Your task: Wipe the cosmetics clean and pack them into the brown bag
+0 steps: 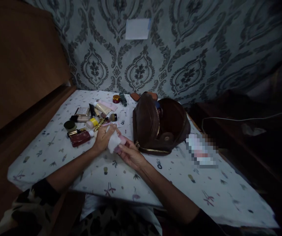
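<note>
A soft white wad (113, 141), like tissue or cotton, is held between both hands above the near part of the table. My left hand (103, 137) is closed round its left side, thumb on top. My right hand (132, 154) pinches its right end, where a pinkish-purple part (123, 140) shows; whether this belongs to the wad I cannot tell. Just beyond the left hand lie cosmetics: a dark red bottle (80, 139) with a white cap, a yellow-banded jar (92, 123) and a gold-trimmed black tube (76, 132). Right of the hands stands a brown leather bag (144, 126), unzipped.
The patterned white tablecloth (86, 177) covers the table, which backs onto a wallpapered wall (141, 68). A red jar (116, 99) and a dark green bottle (122, 99) stand at the back. Wooden furniture (20, 49) borders the left. A blurred-out item (201, 151) lies right of the bag.
</note>
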`<action>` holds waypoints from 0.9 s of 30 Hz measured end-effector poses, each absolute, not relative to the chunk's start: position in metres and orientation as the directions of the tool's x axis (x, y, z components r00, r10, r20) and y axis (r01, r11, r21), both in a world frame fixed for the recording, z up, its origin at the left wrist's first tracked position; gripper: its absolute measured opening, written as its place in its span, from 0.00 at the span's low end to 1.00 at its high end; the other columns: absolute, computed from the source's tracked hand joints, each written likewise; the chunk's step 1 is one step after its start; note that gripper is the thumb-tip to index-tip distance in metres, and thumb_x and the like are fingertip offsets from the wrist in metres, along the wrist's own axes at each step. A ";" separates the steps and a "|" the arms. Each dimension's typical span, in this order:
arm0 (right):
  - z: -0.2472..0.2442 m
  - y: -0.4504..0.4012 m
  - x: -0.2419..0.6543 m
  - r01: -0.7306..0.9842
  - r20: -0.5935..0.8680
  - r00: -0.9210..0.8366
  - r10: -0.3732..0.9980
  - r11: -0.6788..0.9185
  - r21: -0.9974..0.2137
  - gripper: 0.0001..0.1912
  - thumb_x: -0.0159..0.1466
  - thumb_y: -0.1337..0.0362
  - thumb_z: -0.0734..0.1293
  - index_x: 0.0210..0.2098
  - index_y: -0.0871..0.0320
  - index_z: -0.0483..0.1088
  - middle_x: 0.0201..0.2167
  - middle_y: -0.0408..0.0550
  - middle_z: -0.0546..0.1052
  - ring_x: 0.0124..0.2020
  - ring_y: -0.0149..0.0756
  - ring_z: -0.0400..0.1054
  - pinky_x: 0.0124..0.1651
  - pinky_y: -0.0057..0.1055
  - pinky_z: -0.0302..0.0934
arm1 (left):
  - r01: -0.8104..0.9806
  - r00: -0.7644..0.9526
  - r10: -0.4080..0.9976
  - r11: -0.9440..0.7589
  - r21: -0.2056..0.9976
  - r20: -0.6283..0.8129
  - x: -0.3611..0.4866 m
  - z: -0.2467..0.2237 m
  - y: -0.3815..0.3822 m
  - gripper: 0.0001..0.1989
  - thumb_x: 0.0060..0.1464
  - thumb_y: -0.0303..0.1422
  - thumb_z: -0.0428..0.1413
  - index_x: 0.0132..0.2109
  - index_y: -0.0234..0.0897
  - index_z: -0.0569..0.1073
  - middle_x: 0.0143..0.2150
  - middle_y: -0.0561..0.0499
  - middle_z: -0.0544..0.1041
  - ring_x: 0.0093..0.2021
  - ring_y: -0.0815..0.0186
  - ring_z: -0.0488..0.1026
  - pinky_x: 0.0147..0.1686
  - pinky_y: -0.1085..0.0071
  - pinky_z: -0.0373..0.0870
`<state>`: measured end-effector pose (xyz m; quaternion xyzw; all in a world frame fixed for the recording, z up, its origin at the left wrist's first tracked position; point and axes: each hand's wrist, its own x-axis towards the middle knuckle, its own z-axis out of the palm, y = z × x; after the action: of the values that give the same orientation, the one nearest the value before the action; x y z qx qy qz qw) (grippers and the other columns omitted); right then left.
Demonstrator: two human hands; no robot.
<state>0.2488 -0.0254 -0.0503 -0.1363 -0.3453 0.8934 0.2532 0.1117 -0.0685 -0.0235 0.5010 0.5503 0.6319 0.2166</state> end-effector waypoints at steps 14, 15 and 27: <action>-0.045 -0.023 0.258 -0.287 -0.263 -0.771 0.579 -0.686 -0.669 0.27 0.45 0.42 0.77 0.32 0.57 0.73 0.21 0.38 0.69 0.24 0.28 0.59 0.27 0.25 0.55 | 0.784 -0.109 0.694 -0.379 0.491 0.711 0.113 -0.044 -0.075 0.32 0.50 0.56 0.59 0.53 0.38 0.69 0.47 0.44 0.77 0.48 0.54 0.74 0.48 0.60 0.70; -0.044 -0.024 0.258 -0.281 -0.273 -0.761 0.589 -0.678 -0.680 0.27 0.45 0.42 0.77 0.29 0.58 0.71 0.19 0.37 0.67 0.23 0.27 0.56 0.26 0.24 0.53 | 0.780 -0.111 0.692 -0.384 0.494 0.713 0.111 -0.044 -0.076 0.30 0.51 0.56 0.58 0.51 0.37 0.69 0.44 0.45 0.77 0.46 0.55 0.75 0.46 0.61 0.70; -0.035 -0.024 0.261 -0.295 -0.101 -0.847 0.522 -0.620 -0.727 0.28 0.39 0.54 0.82 0.34 0.61 0.75 0.27 0.41 0.76 0.25 0.25 0.66 0.29 0.23 0.57 | 0.531 -0.487 0.764 -0.125 0.838 0.423 0.115 -0.024 -0.080 0.30 0.61 0.55 0.40 0.29 0.39 0.75 0.31 0.45 0.78 0.36 0.55 0.74 0.42 0.59 0.71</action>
<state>0.2608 -0.0240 -0.0351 -0.1531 -0.3698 0.8870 0.2304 0.1149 -0.0798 -0.0241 0.4956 0.6532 0.5630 0.1038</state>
